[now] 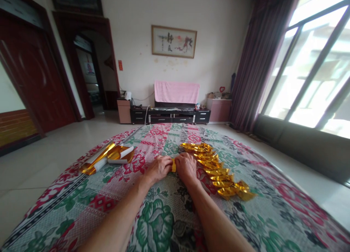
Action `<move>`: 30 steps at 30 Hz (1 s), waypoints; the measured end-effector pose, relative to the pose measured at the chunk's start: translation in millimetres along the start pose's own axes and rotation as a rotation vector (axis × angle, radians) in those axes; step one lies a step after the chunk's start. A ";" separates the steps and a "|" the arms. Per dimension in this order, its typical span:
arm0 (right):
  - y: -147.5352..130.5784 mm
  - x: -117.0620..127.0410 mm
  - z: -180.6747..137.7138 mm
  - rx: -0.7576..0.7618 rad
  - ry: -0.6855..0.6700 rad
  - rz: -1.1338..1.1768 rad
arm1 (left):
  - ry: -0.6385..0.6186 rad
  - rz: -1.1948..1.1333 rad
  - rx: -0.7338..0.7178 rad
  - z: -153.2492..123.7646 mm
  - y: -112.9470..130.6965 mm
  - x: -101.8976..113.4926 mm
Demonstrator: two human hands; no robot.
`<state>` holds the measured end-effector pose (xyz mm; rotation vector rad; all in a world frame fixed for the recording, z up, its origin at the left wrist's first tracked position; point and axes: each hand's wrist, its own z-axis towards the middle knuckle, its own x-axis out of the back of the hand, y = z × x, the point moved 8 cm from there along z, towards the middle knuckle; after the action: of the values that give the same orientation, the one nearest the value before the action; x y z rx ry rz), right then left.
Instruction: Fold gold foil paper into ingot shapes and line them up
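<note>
Between my two hands is a small piece of gold foil paper (174,165), mostly covered by my fingers. My left hand (160,168) grips its left side with curled fingers, and my right hand (186,166) closes on its right side. Just right of my right hand lie several folded gold paper ingots (214,164), overlapping in a slanting row. Over on the left, loose sheets of gold foil paper (100,155) with white backs lie partly rolled up.
A flower-patterned cloth (155,223) covers the surface under my hands. Beyond it stand a low black cabinet (175,119) and a pink cloth (177,91) draped over something. A large window (314,70) and a purple curtain (266,59) are on the right.
</note>
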<state>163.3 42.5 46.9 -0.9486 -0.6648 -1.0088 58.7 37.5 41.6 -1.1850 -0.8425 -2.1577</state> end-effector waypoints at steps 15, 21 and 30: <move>-20.5 -8.9 -4.8 0.258 -0.051 0.229 | 0.119 -0.088 0.193 -12.8 -38.7 18.9; -24.7 -11.9 -4.9 0.294 -0.067 0.199 | 0.200 0.119 0.287 -10.8 -48.4 16.5; -25.2 -10.6 -5.2 0.306 -0.080 0.241 | 0.214 0.173 0.443 2.6 -51.6 9.3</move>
<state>136.2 36.7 44.4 -0.7798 -0.7290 -0.6371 19.5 72.1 37.2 -0.7599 -1.0130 -1.7949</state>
